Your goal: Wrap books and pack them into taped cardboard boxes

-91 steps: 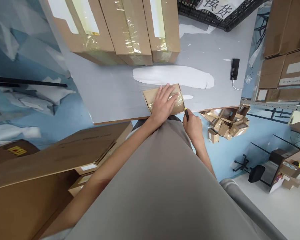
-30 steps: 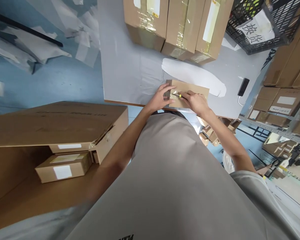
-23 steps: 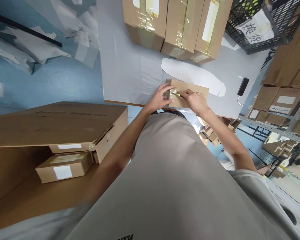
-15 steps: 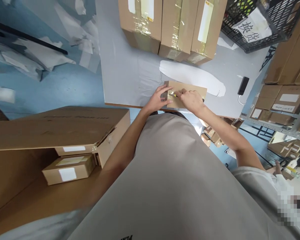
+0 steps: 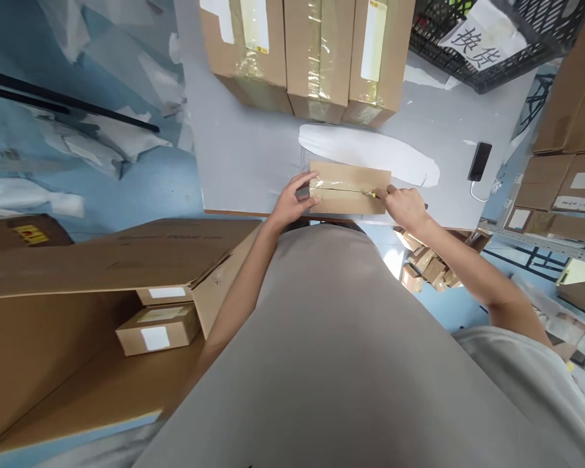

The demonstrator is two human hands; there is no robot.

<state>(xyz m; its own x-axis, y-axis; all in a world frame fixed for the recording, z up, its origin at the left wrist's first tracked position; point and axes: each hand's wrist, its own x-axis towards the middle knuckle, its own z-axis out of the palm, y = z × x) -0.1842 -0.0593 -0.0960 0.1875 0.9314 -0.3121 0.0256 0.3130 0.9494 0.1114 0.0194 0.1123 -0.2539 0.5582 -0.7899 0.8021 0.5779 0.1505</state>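
A small brown cardboard box (image 5: 344, 177) lies at the near edge of the grey table, with clear tape and a dark slit along its top seam. My left hand (image 5: 292, 196) grips its left end, thumb and fingers on either side. Closed round a utility knife (image 5: 373, 194) with a yellow tip, my right hand (image 5: 404, 207) is over the box's right end; the tip touches the seam there. Most of the knife is hidden in the fist, and a dark end sticks out behind. Just beyond the box lies a flat white sheet (image 5: 368, 151).
Three taped cartons (image 5: 316, 58) stand at the back of the table (image 5: 238, 149). A black crate (image 5: 497, 71) with a paper sign is at back right, a phone (image 5: 480, 161) on a cable nearer. A large open carton (image 5: 127, 260) holding smaller boxes stands at left.
My right hand has drawn the knife rightward along the seam, from near the left end to the right end. A longer slit shows now. My left hand still holds the box.
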